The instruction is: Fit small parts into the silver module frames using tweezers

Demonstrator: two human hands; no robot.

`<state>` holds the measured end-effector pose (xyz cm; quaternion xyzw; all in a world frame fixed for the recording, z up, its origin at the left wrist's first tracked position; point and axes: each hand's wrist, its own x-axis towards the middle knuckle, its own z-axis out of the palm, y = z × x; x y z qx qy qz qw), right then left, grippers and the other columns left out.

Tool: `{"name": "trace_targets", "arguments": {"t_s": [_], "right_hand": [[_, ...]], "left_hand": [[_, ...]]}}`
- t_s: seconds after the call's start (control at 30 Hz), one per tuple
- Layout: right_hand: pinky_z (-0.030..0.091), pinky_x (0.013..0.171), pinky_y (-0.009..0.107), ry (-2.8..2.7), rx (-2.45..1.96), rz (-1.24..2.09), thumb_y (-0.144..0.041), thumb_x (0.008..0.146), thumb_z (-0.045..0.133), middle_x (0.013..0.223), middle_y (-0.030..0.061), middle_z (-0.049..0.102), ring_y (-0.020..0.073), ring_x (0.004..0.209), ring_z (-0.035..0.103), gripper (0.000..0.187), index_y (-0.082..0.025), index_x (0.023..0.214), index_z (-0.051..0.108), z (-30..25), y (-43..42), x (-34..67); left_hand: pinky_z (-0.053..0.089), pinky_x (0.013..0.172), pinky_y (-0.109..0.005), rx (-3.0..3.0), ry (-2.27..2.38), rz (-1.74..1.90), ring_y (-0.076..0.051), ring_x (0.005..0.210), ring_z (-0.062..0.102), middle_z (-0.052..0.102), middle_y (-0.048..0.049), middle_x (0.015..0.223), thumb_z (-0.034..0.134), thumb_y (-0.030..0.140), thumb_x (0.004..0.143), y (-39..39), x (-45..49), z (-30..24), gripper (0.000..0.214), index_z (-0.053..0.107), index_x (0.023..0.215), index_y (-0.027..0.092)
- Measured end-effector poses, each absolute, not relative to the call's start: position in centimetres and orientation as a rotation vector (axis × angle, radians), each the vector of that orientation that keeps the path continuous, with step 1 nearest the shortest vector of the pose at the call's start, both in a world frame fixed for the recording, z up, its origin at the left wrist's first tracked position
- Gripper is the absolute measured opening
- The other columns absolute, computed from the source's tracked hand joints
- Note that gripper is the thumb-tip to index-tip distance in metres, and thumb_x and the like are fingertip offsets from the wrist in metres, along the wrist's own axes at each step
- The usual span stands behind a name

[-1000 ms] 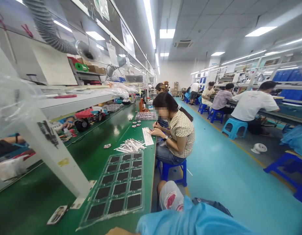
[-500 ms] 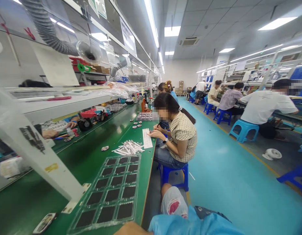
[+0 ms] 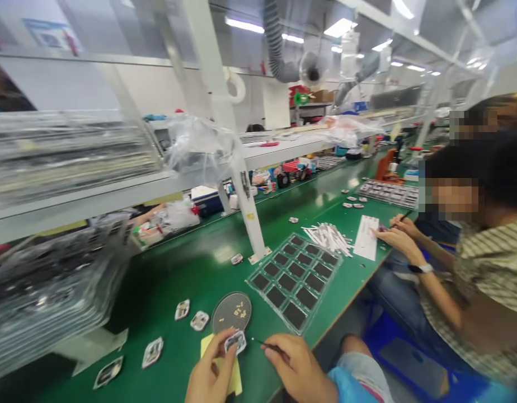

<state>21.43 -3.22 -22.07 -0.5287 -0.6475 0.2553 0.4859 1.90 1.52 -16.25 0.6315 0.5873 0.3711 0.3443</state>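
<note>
While the left hand (image 3: 210, 376) pinches a small white-rimmed part (image 3: 235, 341) by its edges over a yellow pad (image 3: 235, 379) at the near edge of the green bench (image 3: 191, 268), the right hand (image 3: 299, 366) is closed around thin tweezers (image 3: 267, 346), their tip just beside the part. The part looks light, stiff and probably delicate, so it is best gripped by the rim. A round mesh dish (image 3: 231, 312) lies just behind.

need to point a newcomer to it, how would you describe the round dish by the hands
On the long green workbench, look at the near edge where the person's left hand is. Just beyond it, left of the clear tray of black squares, lies the round dish. It is the only circular thing there, grey with pale bits on it; the small parts beside it are squarish.
</note>
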Motion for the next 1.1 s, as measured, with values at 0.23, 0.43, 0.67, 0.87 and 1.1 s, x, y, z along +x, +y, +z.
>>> {"name": "trace_targets", "arguments": {"t_s": [0.23, 0.43, 0.67, 0.87, 1.1], "right_hand": [[0.052, 0.080, 0.024, -1.632, -1.240, 0.668, -0.040, 0.103, 0.041, 0.093, 0.0015, 0.072, 0.0166, 0.087, 0.070, 0.029, -0.026, 0.104, 0.066, -22.5, -3.0, 21.9], [0.057, 0.082, 0.023, -1.674, -1.233, 0.645, -0.041, 0.102, 0.045, 0.103, 0.0043, 0.075, 0.0189, 0.095, 0.073, 0.028, -0.027, 0.111, 0.068, -23.5, -3.2, 22.4], [0.060, 0.080, 0.025, -1.779, -1.238, 0.644, -0.041, 0.100, 0.051, 0.110, 0.0079, 0.075, 0.0216, 0.097, 0.074, 0.029, -0.025, 0.115, 0.069, -24.6, -2.9, 23.2], [0.058, 0.085, 0.024, -1.790, -1.301, 0.673, -0.044, 0.099, 0.051, 0.120, 0.0078, 0.072, 0.0209, 0.103, 0.072, 0.034, -0.023, 0.120, 0.068, -24.8, -3.2, 23.2], [0.055, 0.089, 0.023, -1.736, -1.335, 0.747, -0.049, 0.098, 0.051, 0.120, 0.0077, 0.072, 0.0204, 0.104, 0.071, 0.037, -0.022, 0.114, 0.070, -24.7, -3.0, 22.9]], "left_hand": [[0.054, 0.080, -0.032, 1.864, 1.480, 0.812, -0.023, 0.084, 0.068, 0.074, -0.0050, 0.103, 0.058, 0.049, 0.086, 3.9, 0.9, -16.1, 0.043, 0.068, 0.120, 0.025], [0.050, 0.088, -0.033, 1.814, 1.450, 0.840, -0.021, 0.090, 0.065, 0.071, -0.0049, 0.099, 0.062, 0.028, 0.084, 3.6, 0.7, -16.6, 0.043, 0.063, 0.126, 0.021], [0.046, 0.074, -0.028, 1.828, 1.792, 0.894, -0.017, 0.078, 0.062, 0.069, -0.0035, 0.088, 0.058, 0.032, 0.088, 2.9, -5.2, -16.7, 0.030, 0.067, 0.114, 0.019], [0.047, 0.070, -0.027, 1.769, 1.776, 0.910, -0.017, 0.075, 0.062, 0.068, -0.0021, 0.083, 0.062, 0.033, 0.086, 4.0, -8.0, -18.4, 0.036, 0.065, 0.119, 0.018], [0.052, 0.079, -0.029, 1.859, 1.742, 0.817, -0.020, 0.083, 0.068, 0.072, -0.0064, 0.091, 0.077, 0.024, 0.074, 16.9, -9.2, -16.6, 0.051, 0.065, 0.123, 0.015]]}}
